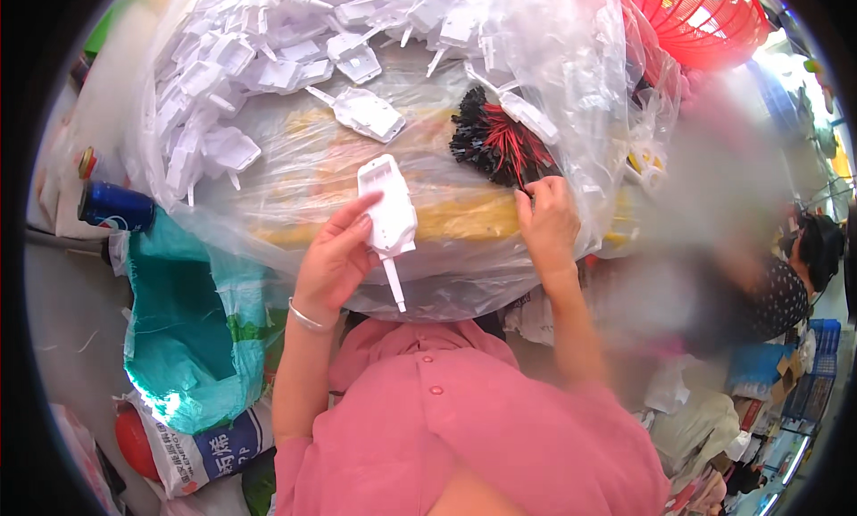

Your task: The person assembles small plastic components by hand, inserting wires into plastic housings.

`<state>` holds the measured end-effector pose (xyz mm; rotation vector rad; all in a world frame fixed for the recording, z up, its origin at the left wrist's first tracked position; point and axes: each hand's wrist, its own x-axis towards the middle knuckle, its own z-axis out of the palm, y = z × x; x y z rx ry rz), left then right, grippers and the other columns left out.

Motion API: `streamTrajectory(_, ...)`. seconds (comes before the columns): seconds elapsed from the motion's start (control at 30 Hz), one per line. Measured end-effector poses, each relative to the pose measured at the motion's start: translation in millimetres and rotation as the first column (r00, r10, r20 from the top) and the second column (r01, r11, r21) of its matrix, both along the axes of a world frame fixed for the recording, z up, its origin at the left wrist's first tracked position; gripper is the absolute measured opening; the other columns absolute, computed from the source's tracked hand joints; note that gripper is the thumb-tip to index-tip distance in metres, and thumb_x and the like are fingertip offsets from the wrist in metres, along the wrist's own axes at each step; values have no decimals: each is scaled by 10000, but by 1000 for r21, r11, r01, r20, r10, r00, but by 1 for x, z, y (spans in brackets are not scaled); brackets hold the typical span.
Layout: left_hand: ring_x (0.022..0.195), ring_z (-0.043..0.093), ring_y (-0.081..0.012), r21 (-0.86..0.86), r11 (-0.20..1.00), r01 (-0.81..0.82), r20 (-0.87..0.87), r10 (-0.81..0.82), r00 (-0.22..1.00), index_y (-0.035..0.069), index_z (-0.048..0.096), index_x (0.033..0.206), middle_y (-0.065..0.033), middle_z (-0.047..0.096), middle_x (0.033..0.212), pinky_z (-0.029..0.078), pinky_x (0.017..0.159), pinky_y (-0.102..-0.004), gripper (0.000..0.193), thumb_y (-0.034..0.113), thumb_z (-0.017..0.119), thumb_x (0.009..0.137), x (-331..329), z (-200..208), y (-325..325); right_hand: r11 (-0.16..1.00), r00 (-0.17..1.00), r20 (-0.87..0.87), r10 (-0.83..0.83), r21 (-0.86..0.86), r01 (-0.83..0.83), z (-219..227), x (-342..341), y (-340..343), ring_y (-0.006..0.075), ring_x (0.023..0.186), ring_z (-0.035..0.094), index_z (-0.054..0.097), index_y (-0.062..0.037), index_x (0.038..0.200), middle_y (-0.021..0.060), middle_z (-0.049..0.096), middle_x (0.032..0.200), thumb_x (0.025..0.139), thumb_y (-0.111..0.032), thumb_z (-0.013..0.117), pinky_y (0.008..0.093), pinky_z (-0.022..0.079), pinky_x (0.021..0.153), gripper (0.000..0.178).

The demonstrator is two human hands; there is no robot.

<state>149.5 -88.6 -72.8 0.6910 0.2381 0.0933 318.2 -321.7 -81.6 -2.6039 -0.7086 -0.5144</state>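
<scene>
Between the thumb and fingers of my left hand (337, 253) is a white plastic housing (389, 203), its narrow stem pointing down toward me. My right hand (548, 223) reaches the near edge of a bundle of red and black wires (507, 141), its thumb and forefinger pinched at the wire ends. Over the bundle's right side lies another white housing (528, 116). A single white housing (368, 114) rests on the plastic sheet ahead of my left hand. Many more make up a loose pile (241, 56) along the far and left sides.
Clear plastic sheeting (295, 177) covers the work surface. A red plastic basket (696, 20) stands far right. At the left are a blue can (116, 206) and an open teal woven bag (178, 328), with a printed sack (205, 445) below. Another person (750, 275) sits blurred at the right.
</scene>
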Motion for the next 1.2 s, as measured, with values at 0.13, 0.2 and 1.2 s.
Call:
streamTrajectory(0.13, 971, 610, -200, 53, 999, 4, -77, 0, 997, -36, 579, 1131, -112, 615, 1088, 502, 853, -357, 265, 55, 532, 887, 3, 3, -2, 998, 998, -40, -54, 42, 55, 18, -9, -6, 294, 764, 599, 626, -89, 887, 84, 586, 861, 809, -228, 634, 402, 475, 647, 160)
streamTrajectory(0.2, 955, 613, -195, 79, 997, -4, -85, 11, 996, -34, 589, 1117, -108, 626, 1060, 503, 840, -348, 259, 63, 549, 880, 6, 7, -4, 995, 999, -27, -45, 90, 48, 25, -7, -10, 297, 730, 606, 626, -87, 899, 84, 599, 846, 827, -229, 615, 404, 477, 630, 159)
streamTrajectory(1.2, 918, 585, -125, 326, 945, -31, -34, 45, 998, -22, 662, 1009, -59, 612, 1000, 469, 795, -248, 245, 135, 679, 823, 35, 24, -31, 757, 775, -255, 578, 523, -392, 65, -58, 39, 134, 687, 552, 638, -19, 928, 63, 593, 853, 805, -36, 648, 245, 419, 574, 124)
